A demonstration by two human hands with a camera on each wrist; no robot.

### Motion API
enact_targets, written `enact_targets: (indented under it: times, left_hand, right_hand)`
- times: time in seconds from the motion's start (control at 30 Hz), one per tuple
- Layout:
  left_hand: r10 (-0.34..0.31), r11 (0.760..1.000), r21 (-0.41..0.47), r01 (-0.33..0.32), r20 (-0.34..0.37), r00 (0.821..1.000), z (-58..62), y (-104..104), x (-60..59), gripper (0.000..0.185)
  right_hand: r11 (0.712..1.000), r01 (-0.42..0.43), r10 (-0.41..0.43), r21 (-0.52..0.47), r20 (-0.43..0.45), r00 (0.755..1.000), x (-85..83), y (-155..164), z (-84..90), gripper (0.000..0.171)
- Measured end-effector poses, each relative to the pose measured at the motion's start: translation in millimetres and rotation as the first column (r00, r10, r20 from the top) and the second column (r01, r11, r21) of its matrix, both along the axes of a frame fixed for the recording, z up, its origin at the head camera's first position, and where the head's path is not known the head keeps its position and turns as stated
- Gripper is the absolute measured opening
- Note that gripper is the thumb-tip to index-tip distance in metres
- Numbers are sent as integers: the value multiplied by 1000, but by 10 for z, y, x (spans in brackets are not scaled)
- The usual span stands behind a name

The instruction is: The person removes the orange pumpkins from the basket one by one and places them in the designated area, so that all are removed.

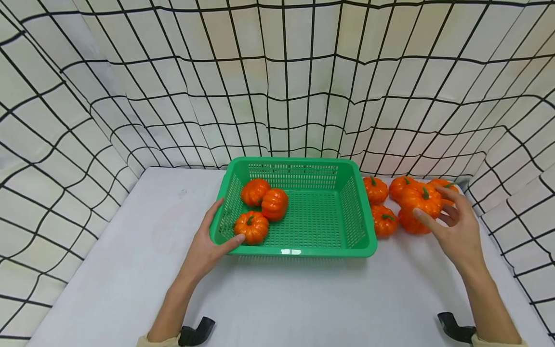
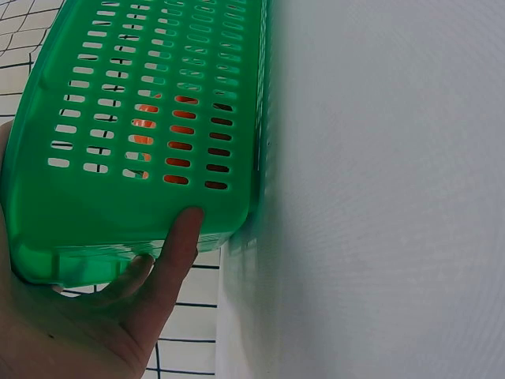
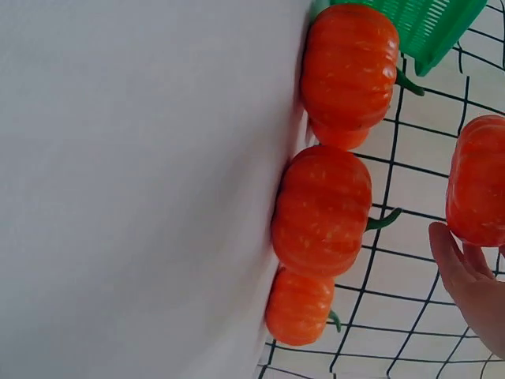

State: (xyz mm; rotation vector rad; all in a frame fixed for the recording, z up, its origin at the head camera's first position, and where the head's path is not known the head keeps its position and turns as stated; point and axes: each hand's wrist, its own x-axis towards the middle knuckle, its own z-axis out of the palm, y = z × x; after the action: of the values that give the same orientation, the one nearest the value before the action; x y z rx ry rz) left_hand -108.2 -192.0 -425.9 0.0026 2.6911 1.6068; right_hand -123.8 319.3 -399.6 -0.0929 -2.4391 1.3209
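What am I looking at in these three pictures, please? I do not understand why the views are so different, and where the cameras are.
There is no machine here: a person works with two bare hands and wears three cameras. The wide picture comes from a camera on the head, looking down at a white table. The other two come from cameras on the wrists, so they look sideways and very close.

On the table stands a green basket with three small orange pumpkins inside. The left hand grips the basket's near left corner; the left wrist view shows the fingers curled on its rim.

More pumpkins lie in a group to the right of the basket. The right hand holds one pumpkin above this group; the right wrist view shows it at the fingertips.

A cloth with a black grid surrounds the table.
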Motion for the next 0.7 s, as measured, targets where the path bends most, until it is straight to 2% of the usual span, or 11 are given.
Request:
enact_targets:
  times: [0.37,0.7]
  left_hand:
    - [3,1000,-1,-3,0,1000,-7,-2,5,98]
    - [-3,1000,5,3,-2,1000,-11,0,0,98]
  right_hand:
    - [994,92,-93,66,19,995,53,200,-75,75]
    - [981,156,-168,118,107,980,95,424,-125,79]
